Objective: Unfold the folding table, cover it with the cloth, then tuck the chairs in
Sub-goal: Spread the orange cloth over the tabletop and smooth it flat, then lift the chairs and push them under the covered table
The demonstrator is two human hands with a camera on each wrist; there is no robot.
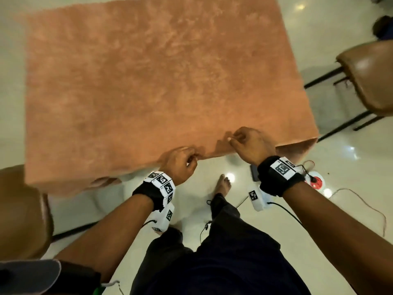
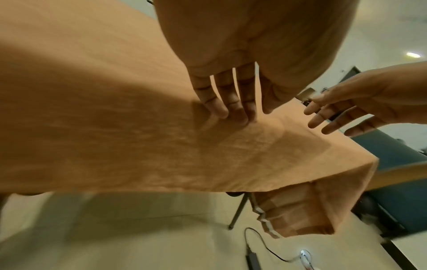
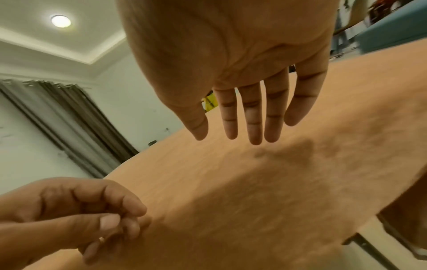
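The orange cloth (image 1: 148,81) lies spread flat over the whole table and hangs over its near edge and corners; the tabletop is hidden beneath it. My left hand (image 1: 180,161) is at the near edge, and its fingertips (image 2: 233,113) touch the cloth (image 2: 115,127) with the fingers bent. My right hand (image 1: 248,143) hovers just over the cloth (image 3: 254,201) beside it, fingers (image 3: 254,118) straight and holding nothing. One brown chair (image 1: 370,75) stands off the table's right side. Another brown chair (image 1: 21,209) stands at the near left corner.
A red and white plug box (image 1: 315,182) with cables lies on the glossy floor near my right wrist. My bare foot (image 1: 223,186) stands under the near table edge. A blue sofa (image 2: 392,164) is beyond the table's right corner.
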